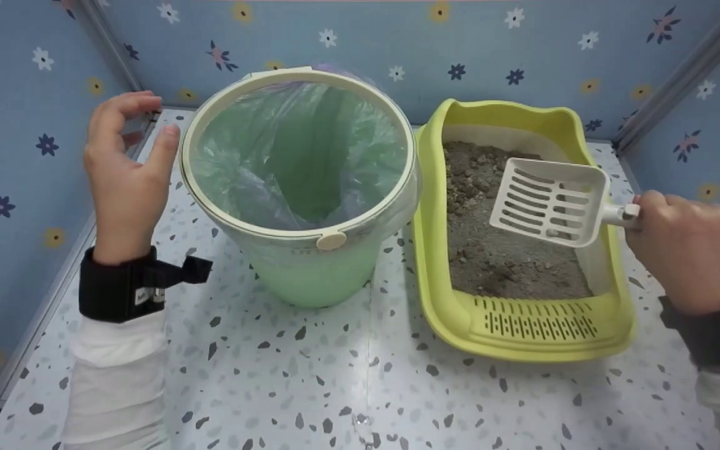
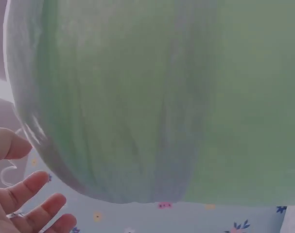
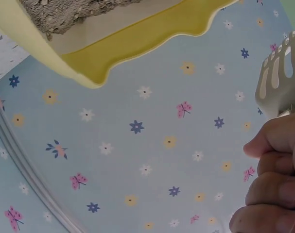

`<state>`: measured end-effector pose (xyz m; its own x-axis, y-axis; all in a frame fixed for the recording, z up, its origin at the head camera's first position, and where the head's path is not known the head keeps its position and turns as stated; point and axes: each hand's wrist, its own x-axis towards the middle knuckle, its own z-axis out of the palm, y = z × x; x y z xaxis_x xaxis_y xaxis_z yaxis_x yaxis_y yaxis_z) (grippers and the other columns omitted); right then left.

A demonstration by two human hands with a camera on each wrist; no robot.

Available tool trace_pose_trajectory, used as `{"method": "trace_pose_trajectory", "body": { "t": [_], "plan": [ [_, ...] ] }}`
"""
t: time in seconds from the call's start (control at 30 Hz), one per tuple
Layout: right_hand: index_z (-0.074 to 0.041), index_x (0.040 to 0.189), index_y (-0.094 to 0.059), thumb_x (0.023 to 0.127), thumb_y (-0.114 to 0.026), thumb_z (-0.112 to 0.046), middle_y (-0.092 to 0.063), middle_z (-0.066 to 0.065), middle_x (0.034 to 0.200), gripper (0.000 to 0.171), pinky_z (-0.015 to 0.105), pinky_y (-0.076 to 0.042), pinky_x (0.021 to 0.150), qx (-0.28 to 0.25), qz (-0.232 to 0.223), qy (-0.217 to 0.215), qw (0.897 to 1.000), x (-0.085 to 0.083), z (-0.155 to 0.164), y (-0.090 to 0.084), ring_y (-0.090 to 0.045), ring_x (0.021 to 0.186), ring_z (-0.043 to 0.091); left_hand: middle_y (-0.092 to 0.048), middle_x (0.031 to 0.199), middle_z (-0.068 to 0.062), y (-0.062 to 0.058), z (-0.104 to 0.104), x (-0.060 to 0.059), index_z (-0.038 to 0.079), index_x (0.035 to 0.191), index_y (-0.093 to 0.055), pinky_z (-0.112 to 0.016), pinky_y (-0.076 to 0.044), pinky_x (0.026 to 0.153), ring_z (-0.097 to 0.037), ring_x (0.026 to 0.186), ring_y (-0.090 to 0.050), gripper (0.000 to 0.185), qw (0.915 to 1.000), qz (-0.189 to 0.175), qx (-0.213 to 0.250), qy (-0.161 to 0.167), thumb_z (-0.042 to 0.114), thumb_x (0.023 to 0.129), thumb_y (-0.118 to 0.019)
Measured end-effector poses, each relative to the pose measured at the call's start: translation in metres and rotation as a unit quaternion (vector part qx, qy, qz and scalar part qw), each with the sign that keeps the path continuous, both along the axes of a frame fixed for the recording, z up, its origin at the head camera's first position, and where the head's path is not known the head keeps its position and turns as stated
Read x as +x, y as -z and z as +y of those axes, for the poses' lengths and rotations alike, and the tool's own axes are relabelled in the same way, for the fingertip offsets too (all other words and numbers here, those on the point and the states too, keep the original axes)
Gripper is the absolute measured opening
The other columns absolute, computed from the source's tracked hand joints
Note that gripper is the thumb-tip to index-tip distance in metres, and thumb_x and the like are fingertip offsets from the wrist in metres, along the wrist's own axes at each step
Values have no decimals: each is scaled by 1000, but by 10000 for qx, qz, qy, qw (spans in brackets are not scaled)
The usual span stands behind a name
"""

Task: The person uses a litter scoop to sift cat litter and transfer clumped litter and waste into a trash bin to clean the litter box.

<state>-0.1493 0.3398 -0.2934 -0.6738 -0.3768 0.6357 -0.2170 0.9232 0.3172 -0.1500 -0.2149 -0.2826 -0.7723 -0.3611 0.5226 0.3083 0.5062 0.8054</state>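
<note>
My right hand (image 1: 688, 247) grips the handle of a white slotted litter scoop (image 1: 550, 201), held over the litter box. In the right wrist view its curled fingers (image 3: 271, 194) sit below the scoop head (image 3: 278, 73). Grey-brown, clumpy litter (image 1: 510, 231) fills the yellow-green litter box (image 1: 432, 250). My left hand (image 1: 125, 156) is raised beside the left rim of a green trash bin (image 1: 310, 275), thumb and fingers spread and holding nothing. A clear plastic bag (image 1: 241, 181) lines that bin, folded out under its cream ring. The left wrist view shows the bin's side close up.
Bin and litter box stand side by side on a speckled white floor (image 1: 310, 387). Blue flowered panels (image 1: 360, 37) rise behind them and on both sides. Perforated slots (image 1: 541, 322) mark the box's front ledge.
</note>
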Motion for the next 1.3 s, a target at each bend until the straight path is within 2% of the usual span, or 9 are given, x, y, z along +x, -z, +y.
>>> {"method": "trace_pose_trajectory", "body": {
  "t": [0.1,0.2,0.37,0.5,0.57,0.7,0.9,1.1,1.3],
  "plan": [
    [-5,51,-32,81,-46,-2,-30,7,42,33,31,-12,37,175,-127,61,9997,-5,8,3,-21,35,21,-48,137,-2,4,-4,-13,10,130,-51,-24,-33,100,-10,126,-41,38,9956,-533,460,611,13,93,-57],
    [-6,51,-31,77,-44,1,-30,6,42,30,31,-11,37,286,-258,94,9992,-9,15,5,-21,36,20,-41,142,-4,7,-5,-25,10,136,-43,-26,-31,107,-13,131,-35,43,9780,-863,1360,1329,16,95,-55],
    [-7,50,-30,75,-43,1,-29,6,41,30,31,-11,36,375,-421,183,9982,-16,24,7,-21,35,19,-33,146,-5,12,-7,-38,15,142,-35,-30,-30,110,-16,136,-30,48,9254,-1125,2822,2266,25,97,-50],
    [-7,49,-29,74,-43,3,-28,5,41,30,31,-12,37,515,-567,278,9967,-21,30,10,-21,36,19,-29,150,-3,19,-9,-43,19,145,-31,-31,-27,112,-15,138,-29,51,8813,-1254,3510,2905,31,98,-45],
    [-8,49,-29,72,-44,3,-27,5,40,30,31,-12,37,569,-642,309,9958,-24,34,11,-21,36,19,-27,151,-3,24,-10,-45,20,146,-32,-32,-27,113,-17,138,-29,51,8656,-1235,3690,3151,32,98,-44],
    [-9,48,-27,70,-44,2,-25,3,40,30,31,-13,38,552,-918,474,9931,-30,42,13,-21,38,18,-26,152,-3,31,-10,-48,21,145,-35,-35,-29,111,-22,138,-30,48,8486,-1129,3858,3440,30,98,-43],
    [-9,49,-28,71,-50,2,-25,1,41,33,30,-16,38,791,-1371,737,9846,-36,52,17,-22,39,16,-30,150,-3,39,-6,-51,17,144,-36,-35,-31,109,-25,137,-31,47,8197,-838,4247,3751,13,97,-39],
    [-9,48,-29,76,-59,-3,-26,1,41,41,31,-18,39,1218,-1545,441,9795,-45,61,20,-23,38,17,-29,152,-4,43,1,-51,14,145,-36,-37,-22,114,-24,140,-27,52,7902,-453,4668,3945,1,95,-29],
    [-10,46,-29,76,-58,0,-27,1,40,43,33,-19,37,1598,-1430,1,9767,-55,69,27,-23,36,17,-31,151,-5,43,6,-50,12,146,-35,-38,-20,115,-23,140,-27,55,7867,-305,4757,3924,0,93,-25]
  ]
}}
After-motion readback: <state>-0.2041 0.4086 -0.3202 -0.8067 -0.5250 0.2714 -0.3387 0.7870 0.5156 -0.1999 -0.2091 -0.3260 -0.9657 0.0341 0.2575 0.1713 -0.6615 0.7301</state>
